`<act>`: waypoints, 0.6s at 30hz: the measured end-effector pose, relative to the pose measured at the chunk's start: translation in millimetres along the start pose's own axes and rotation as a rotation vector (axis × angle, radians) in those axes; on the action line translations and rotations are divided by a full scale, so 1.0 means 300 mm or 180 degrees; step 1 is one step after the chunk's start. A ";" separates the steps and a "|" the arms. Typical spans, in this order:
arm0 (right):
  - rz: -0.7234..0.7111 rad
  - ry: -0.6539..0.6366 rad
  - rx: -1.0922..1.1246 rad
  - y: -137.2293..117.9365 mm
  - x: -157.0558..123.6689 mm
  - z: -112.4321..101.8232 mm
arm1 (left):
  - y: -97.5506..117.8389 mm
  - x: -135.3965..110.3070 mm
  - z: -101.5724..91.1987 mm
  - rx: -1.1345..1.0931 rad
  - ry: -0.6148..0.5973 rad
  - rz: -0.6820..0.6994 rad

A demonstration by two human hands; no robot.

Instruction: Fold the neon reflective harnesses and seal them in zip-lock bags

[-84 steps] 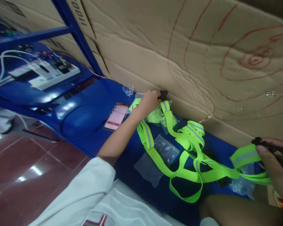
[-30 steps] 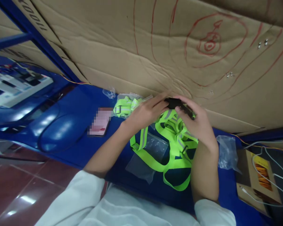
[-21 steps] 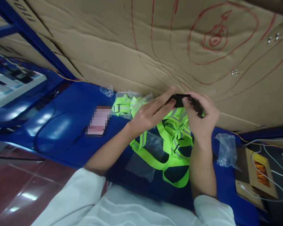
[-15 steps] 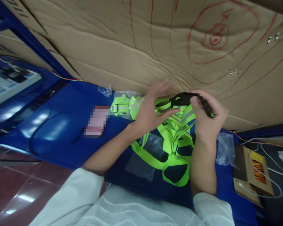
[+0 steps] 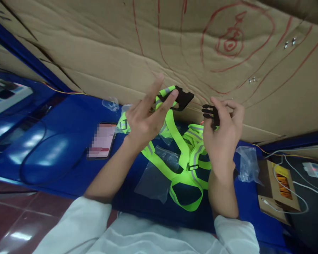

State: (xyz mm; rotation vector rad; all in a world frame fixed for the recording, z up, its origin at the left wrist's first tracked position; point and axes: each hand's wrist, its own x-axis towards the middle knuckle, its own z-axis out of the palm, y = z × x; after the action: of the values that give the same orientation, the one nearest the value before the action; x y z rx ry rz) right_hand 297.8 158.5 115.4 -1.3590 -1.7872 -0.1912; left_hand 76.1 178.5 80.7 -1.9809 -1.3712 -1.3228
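Observation:
My left hand grips the black socket half of a side-release buckle, with neon strap threaded at its end. Pinched in my right hand is the pronged buckle half, its prongs facing left. A gap separates the two halves. Below them a neon yellow-green reflective harness with grey stripes lies in loops and folds on the blue table. A small black strap slider sits on one of its bands. Part of the harness is hidden behind my right hand and forearm.
A clear plastic bag lies under the harness. Left of it are a bagged neon strap bundle and a phone. Another clear bag and an open cardboard box with cables lie right. Cardboard walls the back.
The buckle halves, together in my right hand before, are now apart. My left hand has taken the socket half and drawn it left. The view has shifted slightly.

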 end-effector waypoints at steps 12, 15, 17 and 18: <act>-0.0083 0.0049 -0.0276 -0.049 -0.021 0.041 | 0.038 -0.042 0.039 -0.0526 -0.0183 0.0115; -0.0116 0.0081 -0.0222 -0.055 -0.025 0.040 | 0.064 -0.051 0.039 -0.0433 -0.0221 0.0187; -0.0160 0.0011 -0.0148 -0.057 -0.026 0.043 | 0.075 -0.051 0.032 -0.0545 -0.0346 0.0160; -0.0168 -0.0015 -0.0118 -0.055 -0.025 0.045 | 0.073 -0.047 0.026 -0.0605 -0.0354 0.0135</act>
State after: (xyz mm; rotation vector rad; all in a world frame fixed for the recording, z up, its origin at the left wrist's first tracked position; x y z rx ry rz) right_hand 277.1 154.4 107.8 -1.3400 -1.8329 -0.2510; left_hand 97.8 167.4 68.9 -2.2265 -1.2855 -1.3875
